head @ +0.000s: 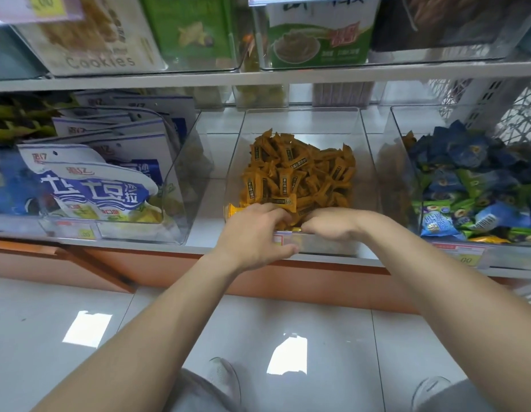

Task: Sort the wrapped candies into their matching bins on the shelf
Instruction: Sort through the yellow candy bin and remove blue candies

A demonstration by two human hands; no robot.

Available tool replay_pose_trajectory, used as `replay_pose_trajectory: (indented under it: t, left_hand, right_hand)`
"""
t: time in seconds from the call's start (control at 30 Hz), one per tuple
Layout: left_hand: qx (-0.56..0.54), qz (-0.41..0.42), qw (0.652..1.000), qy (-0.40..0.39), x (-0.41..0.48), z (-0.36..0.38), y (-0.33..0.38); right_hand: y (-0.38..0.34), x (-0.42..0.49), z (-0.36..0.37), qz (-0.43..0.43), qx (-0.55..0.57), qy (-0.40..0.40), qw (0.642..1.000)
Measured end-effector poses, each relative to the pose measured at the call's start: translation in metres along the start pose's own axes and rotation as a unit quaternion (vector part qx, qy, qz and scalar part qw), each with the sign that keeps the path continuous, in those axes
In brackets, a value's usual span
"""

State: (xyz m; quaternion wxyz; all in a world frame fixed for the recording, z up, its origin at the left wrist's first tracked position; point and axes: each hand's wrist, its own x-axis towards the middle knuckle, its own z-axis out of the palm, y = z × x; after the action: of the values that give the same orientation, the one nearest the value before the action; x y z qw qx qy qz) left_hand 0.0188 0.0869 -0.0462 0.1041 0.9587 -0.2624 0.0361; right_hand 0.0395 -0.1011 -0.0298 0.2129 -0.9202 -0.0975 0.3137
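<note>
Shelf bin [302, 120], front candy [283, 200] lying crosswise

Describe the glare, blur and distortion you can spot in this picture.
Head view: light glares as bright patches on the glossy floor; the wide lens bows the shelf edge; the cookie box looks soft, the orange candies sharper.

Blue-and-white snack bags [94, 185] stand packed at the left end of the lower shelf [200, 236]. Above them sit a cookies box [92, 34] and green cartons [193, 28]. A white lattice basket [496, 111] is at the far right, and glossy floor tiles [50, 322] lie below.
</note>
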Motion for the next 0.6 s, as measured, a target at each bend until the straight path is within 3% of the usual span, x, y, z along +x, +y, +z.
replay_pose_trajectory:
  t: [0.43, 0.6]
  left_hand:
    - [-0.018, -0.009, 1.000, 0.008, 0.002, 0.001, 0.000]
    - [-0.027, -0.012, 0.999, 0.016, 0.002, 0.000, 0.000]
  right_hand:
    - [-0.002, -0.007, -0.005, -0.010, 0.079, 0.018, 0.997]
    - [0.002, -0.012, -0.011, -0.056, 0.135, 0.023, 0.989]
